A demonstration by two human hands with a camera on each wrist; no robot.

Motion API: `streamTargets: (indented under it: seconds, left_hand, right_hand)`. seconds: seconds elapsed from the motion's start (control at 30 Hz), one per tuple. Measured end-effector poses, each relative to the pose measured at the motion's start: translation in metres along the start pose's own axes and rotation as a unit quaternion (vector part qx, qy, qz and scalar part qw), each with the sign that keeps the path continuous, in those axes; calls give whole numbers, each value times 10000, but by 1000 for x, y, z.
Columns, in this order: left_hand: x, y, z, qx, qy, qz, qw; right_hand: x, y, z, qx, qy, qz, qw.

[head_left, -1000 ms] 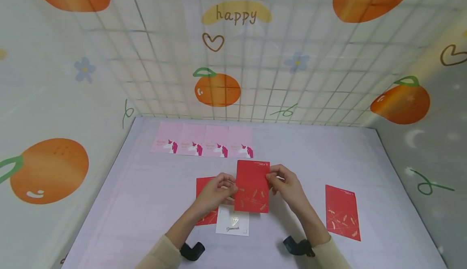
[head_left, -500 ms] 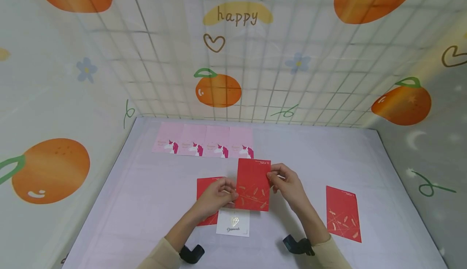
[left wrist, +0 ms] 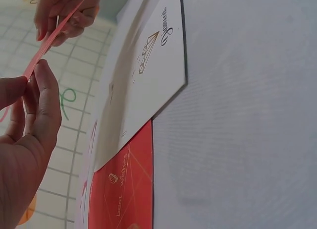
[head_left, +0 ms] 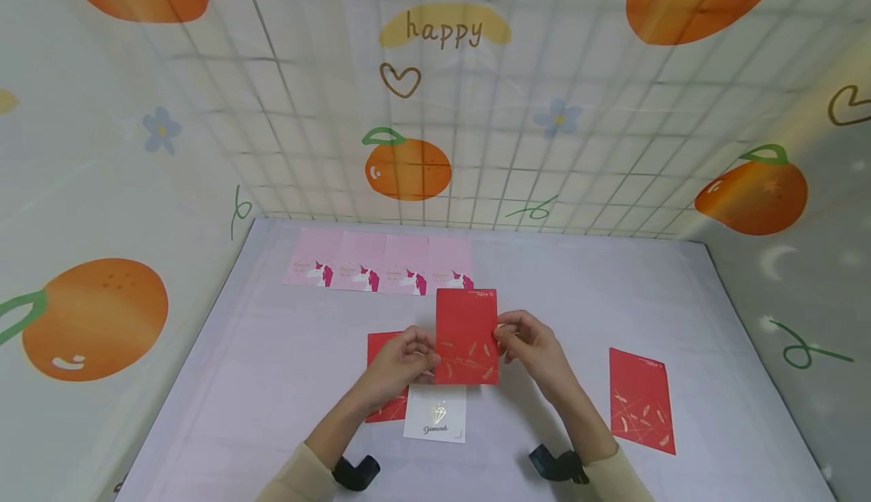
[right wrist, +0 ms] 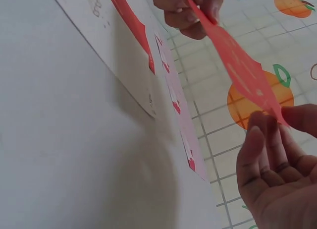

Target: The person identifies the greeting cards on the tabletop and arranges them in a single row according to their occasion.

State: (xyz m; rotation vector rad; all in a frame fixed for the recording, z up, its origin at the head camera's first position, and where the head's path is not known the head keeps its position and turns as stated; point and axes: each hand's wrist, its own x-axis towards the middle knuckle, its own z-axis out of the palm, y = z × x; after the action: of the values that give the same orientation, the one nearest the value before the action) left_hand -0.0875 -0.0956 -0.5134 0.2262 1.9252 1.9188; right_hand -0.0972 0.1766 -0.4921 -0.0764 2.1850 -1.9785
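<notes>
Between both hands, a red card (head_left: 466,336) with gold feather prints is raised above the table. My left hand (head_left: 400,362) pinches its left edge between thumb and fingers, as the left wrist view also shows. The right hand (head_left: 532,343) pinches the opposite edge. Below the raised card lies a white card (head_left: 435,419) with a gold diamond and the word "Diamonds". It overlaps a second red card (head_left: 385,411), which the left hand partly hides; "best wishes" is printed on that one in the left wrist view.
Several pink unicorn cards (head_left: 361,256) lie in a row at the back left, the rightmost partly covered by the raised card. Another red card (head_left: 642,400) lies alone on the right of the pale table (head_left: 565,275). Printed curtains (head_left: 476,109) hang behind and beside it.
The raised red card has moved slightly up and left, held by both hands throughout. More of the white card shows beneath it. The cards on the table stay put.
</notes>
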Motion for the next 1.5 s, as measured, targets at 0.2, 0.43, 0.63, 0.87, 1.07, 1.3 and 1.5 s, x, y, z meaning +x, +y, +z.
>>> streamTargets:
  seconds: [0.2, 0.43, 0.63, 0.87, 1.07, 1.3, 1.5]
  left_hand:
    - [1, 2, -2, -70, 165, 31, 9998]
    - [3, 0, -1, -73, 320, 49, 9994]
    - [4, -1, -1, -71, 344, 51, 9994]
    - [8, -3, -1, -49, 400, -8, 9992]
    - [15, -5, -1, 130, 539, -32, 9985]
    - [31, -1, 1, 533, 747, 65, 9958]
    - [51, 3, 3, 853, 874, 64, 9925]
  right_hand:
    - [-4, 6, 2, -74, -212, 20, 9997]
    - [-8, 13, 6, -122, -227, 117, 9996]
    - [-8, 17, 8, -169, -125, 177, 9996]
    - [-9, 13, 9, -242, -7, 154, 9996]
    - [-9, 6, 10, -466, 121, 66, 9988]
    - [4, 23, 3, -518, 357, 28, 9980]
    - [17, 25, -3, -734, 550, -55, 9958]
